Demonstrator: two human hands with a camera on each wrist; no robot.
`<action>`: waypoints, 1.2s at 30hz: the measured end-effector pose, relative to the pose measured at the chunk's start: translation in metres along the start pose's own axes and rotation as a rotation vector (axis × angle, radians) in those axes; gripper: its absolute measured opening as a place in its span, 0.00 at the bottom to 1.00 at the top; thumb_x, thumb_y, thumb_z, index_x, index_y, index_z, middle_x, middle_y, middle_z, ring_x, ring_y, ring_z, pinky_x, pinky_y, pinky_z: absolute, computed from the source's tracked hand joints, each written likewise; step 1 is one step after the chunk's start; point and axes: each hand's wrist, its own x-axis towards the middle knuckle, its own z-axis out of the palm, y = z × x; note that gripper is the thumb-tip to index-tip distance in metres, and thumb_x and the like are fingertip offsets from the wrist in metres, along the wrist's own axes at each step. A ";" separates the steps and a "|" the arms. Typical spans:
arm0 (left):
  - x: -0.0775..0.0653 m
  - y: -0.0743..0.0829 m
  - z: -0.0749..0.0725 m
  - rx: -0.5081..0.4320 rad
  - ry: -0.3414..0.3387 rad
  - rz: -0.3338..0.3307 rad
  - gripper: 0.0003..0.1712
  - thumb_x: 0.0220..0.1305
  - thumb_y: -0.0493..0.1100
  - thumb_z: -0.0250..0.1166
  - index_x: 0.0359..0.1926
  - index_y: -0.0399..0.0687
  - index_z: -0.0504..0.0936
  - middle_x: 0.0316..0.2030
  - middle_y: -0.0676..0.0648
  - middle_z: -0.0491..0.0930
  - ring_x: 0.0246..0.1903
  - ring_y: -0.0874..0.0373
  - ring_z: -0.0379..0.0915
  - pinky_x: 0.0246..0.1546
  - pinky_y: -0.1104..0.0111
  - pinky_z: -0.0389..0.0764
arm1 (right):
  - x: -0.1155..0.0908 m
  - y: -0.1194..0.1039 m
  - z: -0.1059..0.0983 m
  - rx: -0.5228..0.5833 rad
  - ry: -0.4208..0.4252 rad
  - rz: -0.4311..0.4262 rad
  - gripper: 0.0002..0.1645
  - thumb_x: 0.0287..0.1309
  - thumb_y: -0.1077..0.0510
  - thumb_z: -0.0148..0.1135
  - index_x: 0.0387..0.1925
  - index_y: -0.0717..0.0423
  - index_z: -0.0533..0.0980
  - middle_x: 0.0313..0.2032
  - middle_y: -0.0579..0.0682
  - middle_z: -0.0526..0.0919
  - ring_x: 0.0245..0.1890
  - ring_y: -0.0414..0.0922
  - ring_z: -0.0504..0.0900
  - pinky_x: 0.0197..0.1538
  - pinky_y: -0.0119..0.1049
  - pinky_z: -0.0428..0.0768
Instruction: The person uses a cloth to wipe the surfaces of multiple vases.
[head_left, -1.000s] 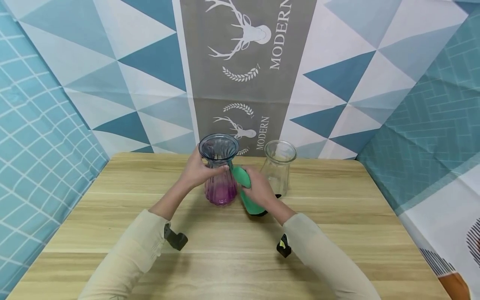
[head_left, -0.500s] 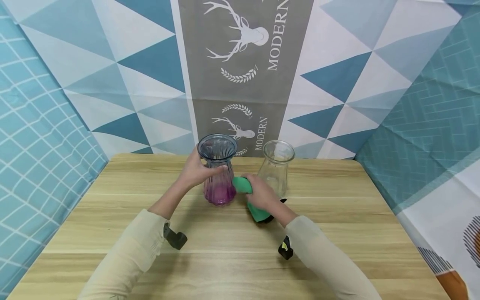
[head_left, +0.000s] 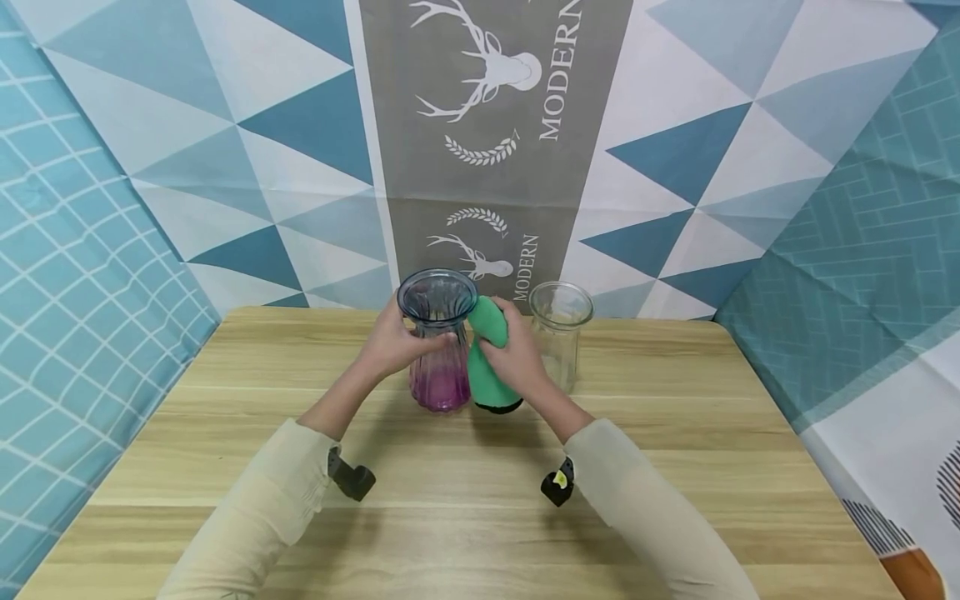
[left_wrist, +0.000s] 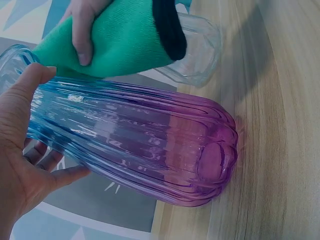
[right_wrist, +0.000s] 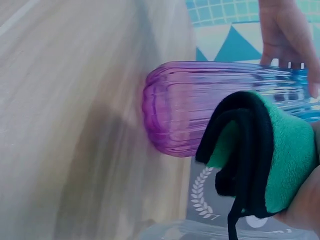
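Observation:
A ribbed glass vase (head_left: 441,379), blue at the top and purple at the bottom, stands on the wooden table. My left hand (head_left: 393,340) holds it around the neck, thumb in front. In my right hand (head_left: 519,358) is a green cloth (head_left: 487,379) with a black edge, bunched and hanging down along the vase's right side. From the left wrist, the cloth (left_wrist: 120,40) lies close against the glass near the neck. In the right wrist view its folded black border (right_wrist: 260,155) covers part of the vase (right_wrist: 175,107).
A clear glass vase (head_left: 567,354) stands just right of my right hand, partly behind it. Patterned sheeting (head_left: 300,167) rises behind the table's back edge and on both sides. The wooden table (head_left: 450,517) stretches toward me.
Over the last second my right hand dips slightly with the cloth, then comes back up and left against the purple-and-blue vase. My left hand and that vase stay in place.

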 end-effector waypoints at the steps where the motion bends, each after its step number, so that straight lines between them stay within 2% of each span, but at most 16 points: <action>1: 0.000 0.000 0.000 -0.002 -0.001 -0.004 0.48 0.45 0.46 0.76 0.66 0.56 0.62 0.60 0.47 0.69 0.62 0.50 0.63 0.62 0.50 0.67 | 0.000 0.001 0.002 -0.032 -0.008 -0.003 0.36 0.56 0.64 0.61 0.66 0.51 0.61 0.57 0.57 0.72 0.53 0.53 0.74 0.52 0.50 0.77; 4: -0.001 0.000 -0.001 -0.003 -0.006 -0.018 0.48 0.44 0.47 0.76 0.66 0.56 0.61 0.60 0.47 0.70 0.62 0.50 0.63 0.62 0.49 0.67 | -0.002 0.004 0.007 -0.111 -0.029 -0.010 0.38 0.54 0.64 0.62 0.66 0.52 0.61 0.59 0.58 0.71 0.54 0.55 0.74 0.53 0.51 0.77; 7: -0.001 -0.001 -0.001 -0.012 -0.012 -0.020 0.48 0.45 0.47 0.76 0.66 0.57 0.61 0.60 0.47 0.69 0.62 0.49 0.63 0.61 0.48 0.68 | -0.004 0.010 0.010 -0.146 -0.040 -0.018 0.38 0.54 0.64 0.62 0.66 0.53 0.61 0.60 0.58 0.70 0.55 0.55 0.73 0.54 0.52 0.76; 12: -0.001 0.001 -0.001 -0.030 -0.021 -0.032 0.49 0.46 0.44 0.76 0.67 0.55 0.60 0.60 0.45 0.69 0.63 0.48 0.63 0.62 0.47 0.66 | -0.009 0.018 0.009 -0.199 -0.099 -0.014 0.35 0.54 0.64 0.63 0.64 0.54 0.64 0.55 0.58 0.74 0.52 0.54 0.76 0.51 0.51 0.78; 19: -0.002 0.000 -0.002 -0.024 -0.024 -0.046 0.49 0.45 0.46 0.76 0.67 0.55 0.60 0.60 0.46 0.69 0.62 0.48 0.63 0.60 0.46 0.68 | -0.019 0.036 0.008 -0.349 -0.264 0.089 0.37 0.53 0.64 0.64 0.65 0.55 0.63 0.54 0.58 0.76 0.53 0.54 0.75 0.54 0.49 0.76; 25: -0.001 -0.001 -0.002 -0.006 -0.020 -0.043 0.49 0.45 0.47 0.76 0.67 0.56 0.60 0.60 0.47 0.69 0.63 0.49 0.63 0.63 0.47 0.65 | -0.023 0.044 0.006 -0.430 -0.377 0.133 0.37 0.51 0.63 0.64 0.64 0.55 0.64 0.49 0.58 0.78 0.48 0.53 0.77 0.48 0.48 0.79; 28: -0.002 -0.001 -0.002 0.005 -0.022 -0.046 0.50 0.45 0.48 0.76 0.67 0.57 0.59 0.61 0.47 0.68 0.63 0.49 0.62 0.64 0.46 0.63 | -0.024 0.045 0.005 -0.427 -0.377 0.136 0.36 0.51 0.64 0.63 0.63 0.55 0.64 0.49 0.58 0.78 0.47 0.53 0.77 0.47 0.48 0.79; 31: -0.002 -0.002 -0.003 0.008 -0.024 -0.051 0.50 0.45 0.49 0.76 0.67 0.58 0.59 0.61 0.47 0.68 0.63 0.49 0.62 0.65 0.47 0.62 | -0.024 0.043 0.004 -0.389 -0.340 0.142 0.36 0.53 0.63 0.62 0.65 0.55 0.63 0.53 0.58 0.76 0.50 0.53 0.76 0.51 0.50 0.77; 36: -0.003 -0.001 -0.003 0.002 -0.026 -0.047 0.50 0.45 0.48 0.76 0.67 0.57 0.58 0.61 0.47 0.67 0.64 0.49 0.61 0.63 0.47 0.64 | -0.020 0.030 0.001 -0.256 -0.202 0.132 0.35 0.55 0.62 0.61 0.65 0.55 0.62 0.55 0.58 0.74 0.52 0.54 0.76 0.52 0.50 0.77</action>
